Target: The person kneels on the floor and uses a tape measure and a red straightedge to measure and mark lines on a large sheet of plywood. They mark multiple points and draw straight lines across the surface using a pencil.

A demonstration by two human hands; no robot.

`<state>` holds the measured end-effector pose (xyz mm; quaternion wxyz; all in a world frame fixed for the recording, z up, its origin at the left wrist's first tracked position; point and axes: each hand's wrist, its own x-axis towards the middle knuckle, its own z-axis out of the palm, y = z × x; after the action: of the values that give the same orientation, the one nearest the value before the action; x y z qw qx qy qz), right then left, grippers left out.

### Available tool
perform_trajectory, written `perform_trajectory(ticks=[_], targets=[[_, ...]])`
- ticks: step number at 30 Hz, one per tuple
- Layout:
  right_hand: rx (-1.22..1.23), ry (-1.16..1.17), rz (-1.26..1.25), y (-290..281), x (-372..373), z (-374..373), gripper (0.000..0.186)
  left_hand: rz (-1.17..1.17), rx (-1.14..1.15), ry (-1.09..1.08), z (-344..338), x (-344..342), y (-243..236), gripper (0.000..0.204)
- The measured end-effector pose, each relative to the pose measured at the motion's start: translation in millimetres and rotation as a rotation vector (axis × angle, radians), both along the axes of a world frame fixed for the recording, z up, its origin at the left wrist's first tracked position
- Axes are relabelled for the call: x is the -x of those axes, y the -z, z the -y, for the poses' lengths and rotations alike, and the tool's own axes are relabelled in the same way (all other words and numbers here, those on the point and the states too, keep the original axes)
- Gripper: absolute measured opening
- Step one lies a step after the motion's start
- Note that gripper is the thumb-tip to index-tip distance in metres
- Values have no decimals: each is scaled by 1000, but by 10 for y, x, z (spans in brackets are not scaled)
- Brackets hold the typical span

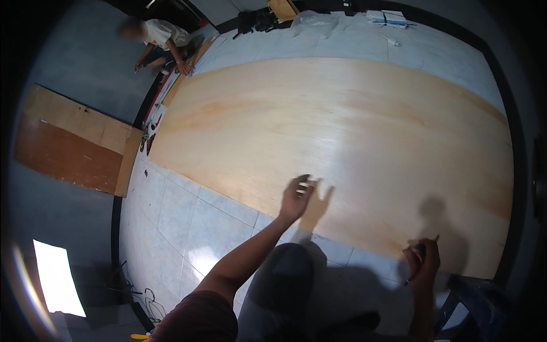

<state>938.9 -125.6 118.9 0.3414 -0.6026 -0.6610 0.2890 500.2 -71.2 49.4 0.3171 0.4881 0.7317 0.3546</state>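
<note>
A large pale plywood sheet lies flat on the tiled floor in front of me. My left hand hovers over its near edge, fingers bent and apart, holding nothing that I can see. Its shadow falls on the wood just to the right. At the lower right, by the sheet's near edge, my right hand is closed around a thin dark pen-like stick, whose ends stick out above and below the fist. A small red-orange spot shows at the fingers; I cannot tell what it belongs to.
A blue plastic stool stands at my right. Another person crouches at the far left, one hand near the sheet's corner. Brown boards lean at the left. A clear plastic bag and white stacked packets lie along the far wall.
</note>
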Motion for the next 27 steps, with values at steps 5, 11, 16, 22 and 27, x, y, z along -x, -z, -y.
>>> perform_trajectory(ticks=[5, 11, 16, 22, 27], targets=[[-56, -494, 122, -457, 756, -822, 42, 809, 439, 465, -154, -897, -906, 45], [-354, -880, 316, -2093, 1453, -1518, 40, 964, 277, 223, -171, -753, -2396, 33], [21, -810, 541, -3604, 1635, -1372, 42, 1308, 371, 309, -280, -608, -3667, 29], [-116, -663, 125, -3970, 1755, -1149, 45, 1035, 572, 651, -589, -34, -4645, 26], [88, -682, 182, -4431, 2114, -1631, 48, 1041, 403, 383, -604, 611, -4935, 29]])
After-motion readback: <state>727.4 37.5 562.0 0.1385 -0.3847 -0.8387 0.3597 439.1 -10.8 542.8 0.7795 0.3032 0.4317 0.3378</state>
